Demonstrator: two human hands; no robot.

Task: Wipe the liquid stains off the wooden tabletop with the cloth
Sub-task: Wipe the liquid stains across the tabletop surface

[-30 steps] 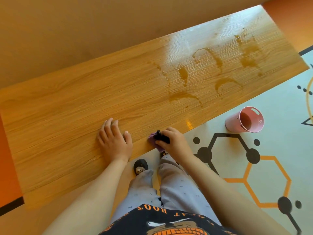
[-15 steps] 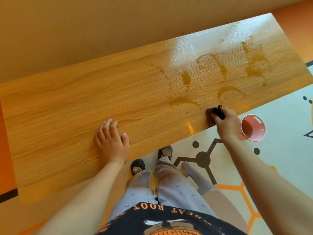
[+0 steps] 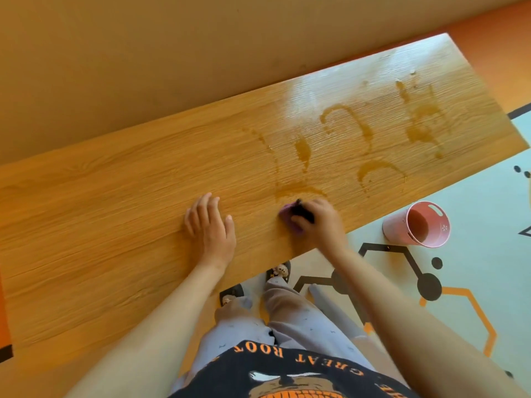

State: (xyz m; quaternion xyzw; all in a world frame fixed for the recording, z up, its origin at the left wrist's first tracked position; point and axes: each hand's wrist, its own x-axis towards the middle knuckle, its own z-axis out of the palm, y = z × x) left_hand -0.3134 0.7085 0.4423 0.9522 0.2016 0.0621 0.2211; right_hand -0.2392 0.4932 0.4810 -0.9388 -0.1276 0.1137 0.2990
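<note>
Brown liquid stains (image 3: 379,145) curl across the right half of the wooden tabletop (image 3: 115,225). My right hand (image 3: 319,222) presses a small purple and black cloth (image 3: 290,215) onto the wood, right at the near edge of the leftmost stain (image 3: 298,189). Most of the cloth is hidden under the fingers. My left hand (image 3: 211,225) lies flat on the tabletop just left of the cloth, fingers spread, holding nothing.
A pink cup (image 3: 416,225) with brown liquid inside stands on the patterned floor to the right of the table's near edge. A tan wall runs along the far side of the table. My legs and slippers (image 3: 277,271) show below the near edge.
My right hand has slid the cloth leftward from the near right part of the table to the leftmost stain. The left hand has stayed flat in place.
</note>
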